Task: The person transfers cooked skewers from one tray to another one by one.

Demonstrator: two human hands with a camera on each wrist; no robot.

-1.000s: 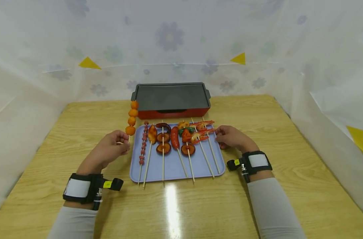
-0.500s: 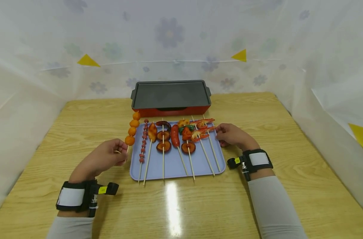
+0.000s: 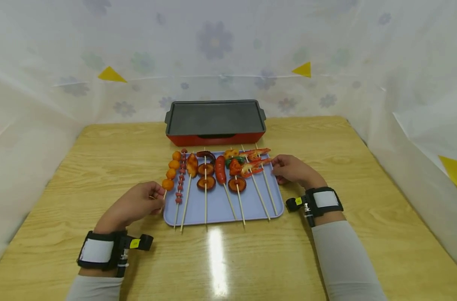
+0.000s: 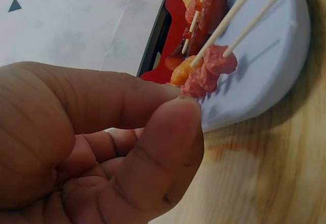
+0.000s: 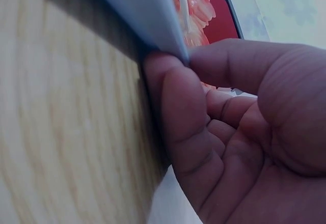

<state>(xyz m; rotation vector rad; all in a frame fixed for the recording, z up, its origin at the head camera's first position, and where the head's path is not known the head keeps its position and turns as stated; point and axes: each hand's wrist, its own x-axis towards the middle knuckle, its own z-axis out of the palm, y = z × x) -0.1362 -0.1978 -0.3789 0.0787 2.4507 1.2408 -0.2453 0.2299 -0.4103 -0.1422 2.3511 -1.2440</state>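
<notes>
My left hand [image 3: 140, 202] pinches the stick of a skewer of orange balls [image 3: 171, 174] between thumb and finger. The balls overlap the left rim of the lavender tray [image 3: 221, 209], beside a skewer of small reddish pieces [image 3: 181, 177]. In the left wrist view the pinched stick is mostly hidden behind the fingertips. My right hand [image 3: 294, 171] grips the tray's right rim, thumb and finger on either side of it in the right wrist view. Several more skewers lie on the tray: mushroom slices [image 3: 206, 183], a sausage [image 3: 220, 169] and prawns [image 3: 251, 168] among them.
Right behind the tray stands a red grill [image 3: 217, 139] with a flat dark plate. The wooden table [image 3: 266, 259] carries everything. A pale flowered sheet [image 3: 213, 54] hangs at the back and sides, with yellow triangles on it.
My left hand has lowered the orange-ball skewer toward me and rightward, from upright by the grill to the tray's left edge. The right hand stays at the tray's rim.
</notes>
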